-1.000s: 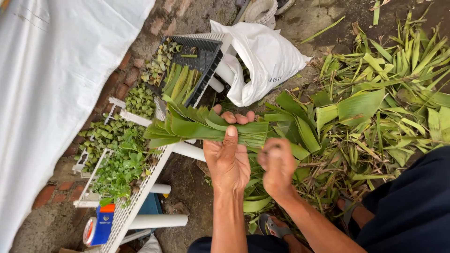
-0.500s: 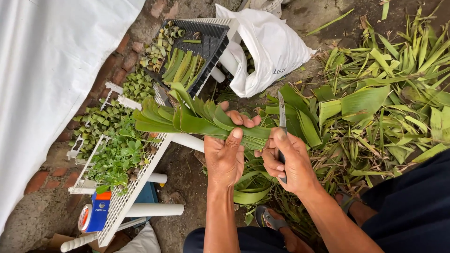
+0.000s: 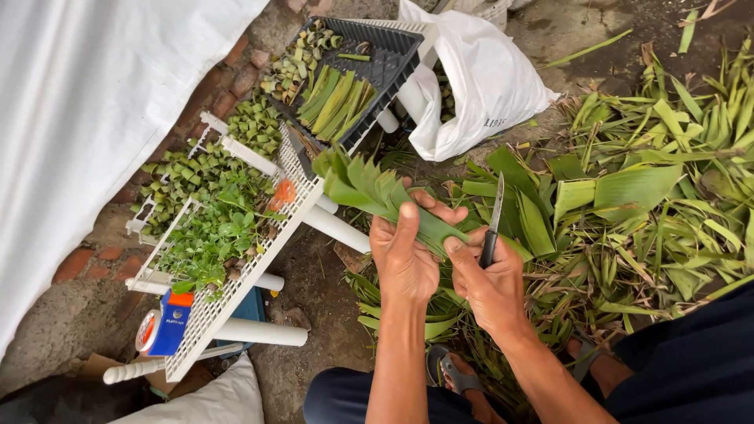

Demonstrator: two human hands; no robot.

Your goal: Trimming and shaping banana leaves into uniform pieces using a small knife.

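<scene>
My left hand (image 3: 405, 255) grips a bundle of cut green leaf strips (image 3: 369, 187) that fans out to the upper left. My right hand (image 3: 488, 284) touches the near end of the bundle with its forefinger and holds a small knife (image 3: 492, 221) with a dark handle, blade pointing up. Both hands are above the ground, just left of a large heap of green leaves (image 3: 644, 204).
A white lattice rack (image 3: 236, 279) at left carries small leaf cups and sprigs. A black tray (image 3: 385, 67) holds more leaf strips. A white plastic bag (image 3: 479, 78) lies behind. A tape roll (image 3: 149, 330) rests on the rack's near end. White cloth covers the left.
The leaf bundle has been drawn closer and tilted toward the upper left. My right hand has taken up the knife and now holds it upright beside the bundle.
</scene>
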